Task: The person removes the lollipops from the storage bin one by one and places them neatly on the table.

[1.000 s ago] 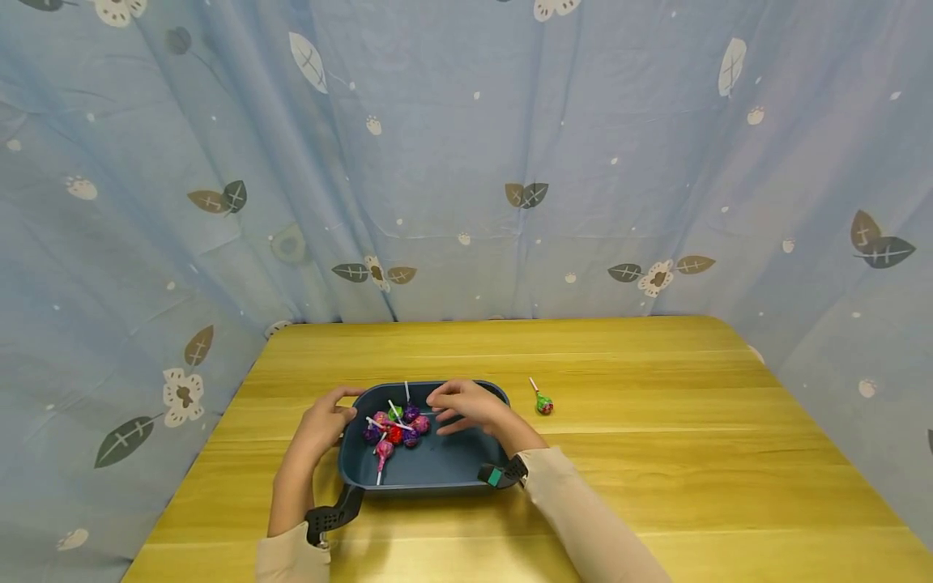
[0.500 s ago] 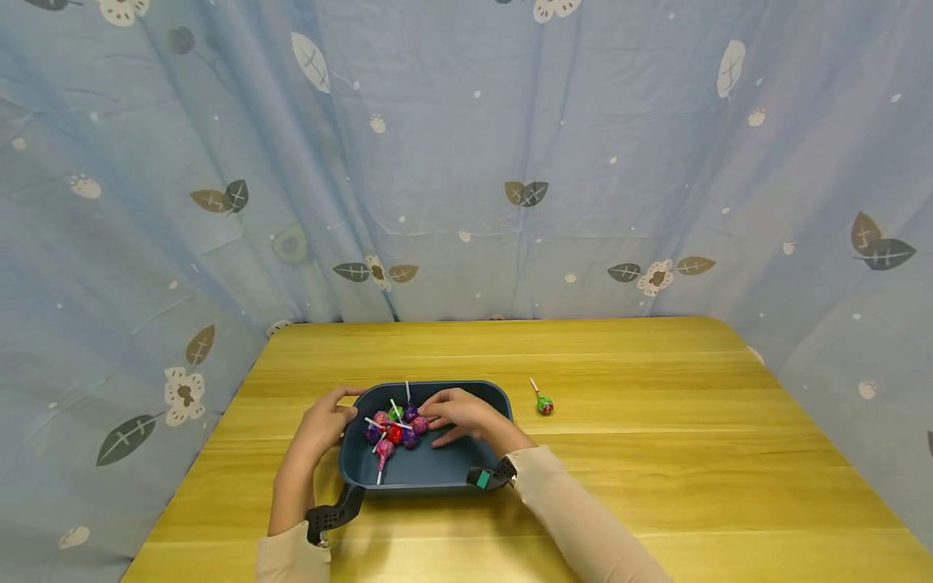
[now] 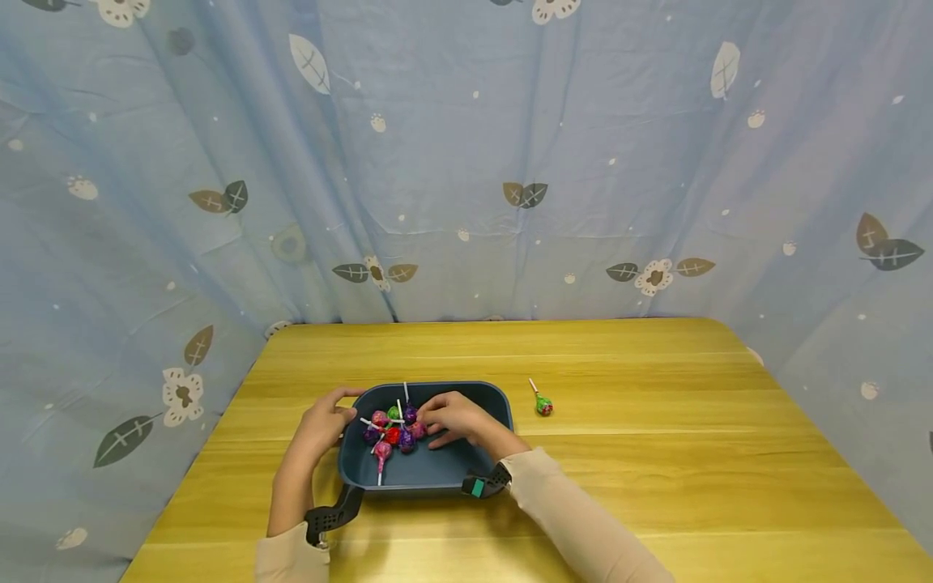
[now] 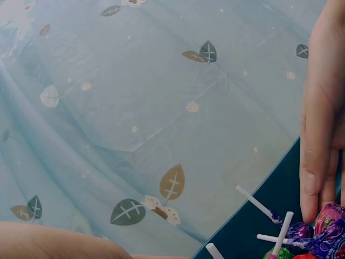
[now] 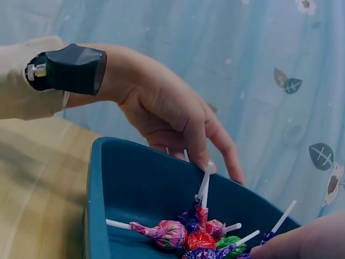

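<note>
A dark blue rectangular bin [image 3: 445, 471] stands on the table, with several wrapped lollipops [image 3: 394, 436] heaped in its left part. My left hand [image 3: 319, 427] holds the bin's left wall; in the right wrist view its thumb [image 5: 197, 141] comes over the rim to the inner side while a finger lies along the outside. Reaching into the bin from the right, my right hand [image 3: 457, 419] has its fingertips at a pink lollipop [image 4: 330, 215] on the right side of the heap. Its fingers [image 4: 311, 178] look fairly straight in the left wrist view.
A single green lollipop [image 3: 543, 406] lies on the wooden table [image 3: 656, 453] to the right of the bin, its stick pointing away. Behind the table hangs a pale blue curtain [image 3: 466, 146] with leaf prints. White sticks [image 5: 284, 216] poke up from the heap.
My right hand has moved left and lower into the bin, up to the heap. A purple lollipop and its stick in the heap have shifted slightly. My left hand keeps its place.
</note>
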Demonstrator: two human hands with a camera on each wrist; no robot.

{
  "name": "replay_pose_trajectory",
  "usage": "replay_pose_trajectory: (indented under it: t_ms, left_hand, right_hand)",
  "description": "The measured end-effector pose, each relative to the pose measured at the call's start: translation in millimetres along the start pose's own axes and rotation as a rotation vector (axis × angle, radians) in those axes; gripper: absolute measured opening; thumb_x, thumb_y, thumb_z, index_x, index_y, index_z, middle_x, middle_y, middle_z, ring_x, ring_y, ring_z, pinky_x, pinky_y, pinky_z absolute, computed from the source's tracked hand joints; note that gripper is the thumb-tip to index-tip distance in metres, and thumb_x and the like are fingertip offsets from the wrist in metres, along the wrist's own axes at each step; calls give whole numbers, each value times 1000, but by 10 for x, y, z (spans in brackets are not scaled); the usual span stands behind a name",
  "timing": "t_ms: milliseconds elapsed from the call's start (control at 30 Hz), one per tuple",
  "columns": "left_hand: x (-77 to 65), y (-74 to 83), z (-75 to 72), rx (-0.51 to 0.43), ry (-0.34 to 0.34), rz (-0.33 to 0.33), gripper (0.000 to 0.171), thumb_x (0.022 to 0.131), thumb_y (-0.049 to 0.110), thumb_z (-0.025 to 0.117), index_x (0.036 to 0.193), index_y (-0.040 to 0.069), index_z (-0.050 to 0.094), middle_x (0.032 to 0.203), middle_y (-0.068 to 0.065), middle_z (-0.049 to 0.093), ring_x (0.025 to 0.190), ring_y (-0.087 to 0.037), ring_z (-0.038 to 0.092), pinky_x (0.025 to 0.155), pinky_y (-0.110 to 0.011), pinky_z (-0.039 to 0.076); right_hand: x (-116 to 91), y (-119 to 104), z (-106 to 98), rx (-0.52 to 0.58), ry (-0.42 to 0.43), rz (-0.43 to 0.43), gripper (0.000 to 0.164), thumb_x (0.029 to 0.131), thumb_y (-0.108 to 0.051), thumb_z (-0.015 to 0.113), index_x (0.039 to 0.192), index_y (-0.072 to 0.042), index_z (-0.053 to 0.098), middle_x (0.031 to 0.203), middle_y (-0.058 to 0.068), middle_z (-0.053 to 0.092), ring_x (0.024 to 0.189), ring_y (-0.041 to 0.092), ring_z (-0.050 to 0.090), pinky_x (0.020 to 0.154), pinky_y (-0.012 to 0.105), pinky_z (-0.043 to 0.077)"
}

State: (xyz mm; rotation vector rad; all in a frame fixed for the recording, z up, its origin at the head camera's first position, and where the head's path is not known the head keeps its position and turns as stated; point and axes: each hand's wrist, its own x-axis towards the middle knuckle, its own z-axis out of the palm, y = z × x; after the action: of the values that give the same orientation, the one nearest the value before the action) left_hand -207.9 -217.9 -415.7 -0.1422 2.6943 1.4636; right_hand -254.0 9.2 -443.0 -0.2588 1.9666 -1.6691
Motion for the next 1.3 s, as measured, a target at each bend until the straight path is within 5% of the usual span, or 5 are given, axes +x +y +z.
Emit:
replay_pose_trajectory:
  t_ms: [533, 867, 1300]
  left_hand:
    - [8, 0, -12, -20, -12, -6, 37, 98, 2, 47, 135, 0, 51, 115, -32, 60, 95, -41, 64, 73, -48, 56]
    - [-6, 4, -14, -28, -8, -4, 36, 98, 1, 46, 133, -1, 51, 113, -31, 61, 96, -41, 64, 73, -49, 56]
    - [8, -19, -12, -29, -5, -1, 35, 98, 2, 46, 133, -1, 51, 111, -30, 62, 93, -38, 65, 70, -46, 57]
  right_hand:
    - [72, 46, 41, -55, 13, -15, 21, 85, 11, 63, 106, 10, 61, 87, 15, 62, 78, 25, 62, 68, 40, 58]
    - [-51, -45, -65, -5, -35, -4, 28, 86, 6, 64, 114, 10, 59, 89, 16, 63, 82, 33, 64, 70, 42, 58]
    - [-271, -71, -303, 63, -17, -110, 34, 89, 3, 64, 121, 13, 54, 92, 16, 63, 91, 41, 66, 81, 48, 54]
